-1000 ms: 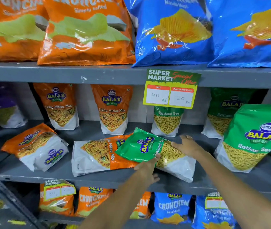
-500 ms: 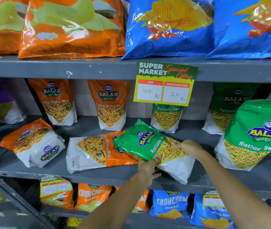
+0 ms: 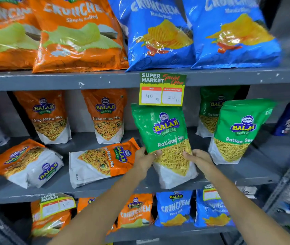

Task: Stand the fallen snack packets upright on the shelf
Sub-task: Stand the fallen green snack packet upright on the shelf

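Note:
A green Ratlami Sev packet [image 3: 165,135] stands nearly upright at the front of the grey middle shelf [image 3: 246,175]. My left hand [image 3: 145,159] grips its left edge and my right hand [image 3: 198,159] grips its right edge, both at its lower half. To the left, an orange Tikha Mitha Mix packet [image 3: 103,161] lies flat on its side. Further left, another orange packet [image 3: 24,161] lies tilted on the same shelf.
Two orange packets [image 3: 48,117] stand upright at the back, and green packets [image 3: 237,131] stand at the right. A price tag [image 3: 161,89] hangs from the upper shelf just above the held packet. Large crisp bags fill the top shelf; smaller bags sit below.
The green packet lay tilted across the orange one; both hands have taken hold of it and turned it upright, clear of the orange packet.

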`<state>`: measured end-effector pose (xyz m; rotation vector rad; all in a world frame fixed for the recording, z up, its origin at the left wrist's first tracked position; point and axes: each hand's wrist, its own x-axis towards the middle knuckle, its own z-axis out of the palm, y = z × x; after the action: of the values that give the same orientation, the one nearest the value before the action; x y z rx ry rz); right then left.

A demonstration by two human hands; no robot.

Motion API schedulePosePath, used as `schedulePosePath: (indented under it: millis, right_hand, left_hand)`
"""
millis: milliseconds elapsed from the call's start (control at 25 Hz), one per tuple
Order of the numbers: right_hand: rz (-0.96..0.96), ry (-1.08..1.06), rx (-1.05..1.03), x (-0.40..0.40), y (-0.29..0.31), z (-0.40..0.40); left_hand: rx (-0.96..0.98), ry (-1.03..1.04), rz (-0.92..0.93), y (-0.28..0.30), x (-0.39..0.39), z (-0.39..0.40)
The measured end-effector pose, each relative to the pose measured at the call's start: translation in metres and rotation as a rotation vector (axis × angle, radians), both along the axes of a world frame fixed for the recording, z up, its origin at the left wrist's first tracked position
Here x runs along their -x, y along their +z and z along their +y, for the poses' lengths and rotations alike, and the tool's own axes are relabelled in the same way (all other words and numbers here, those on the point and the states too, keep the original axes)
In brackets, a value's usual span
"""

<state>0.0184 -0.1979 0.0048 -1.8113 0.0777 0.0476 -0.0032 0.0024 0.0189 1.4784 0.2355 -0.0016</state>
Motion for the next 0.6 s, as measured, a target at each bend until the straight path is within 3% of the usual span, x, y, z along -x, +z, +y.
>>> schedulePosePath:
  millis: [280,600]
  right_hand:
    - [-0.158,-0.036,-0.120,0.017,0.010,-0.003]
    - [-0.109,-0.040,-0.052,-0.010,-0.011,-0.006]
  left_hand:
    - [0.020,-0.194,-0.093,0.032,-0.014,0.021]
    - [-0.001,-0.123,-0.059,0.013,-0.034,0.006]
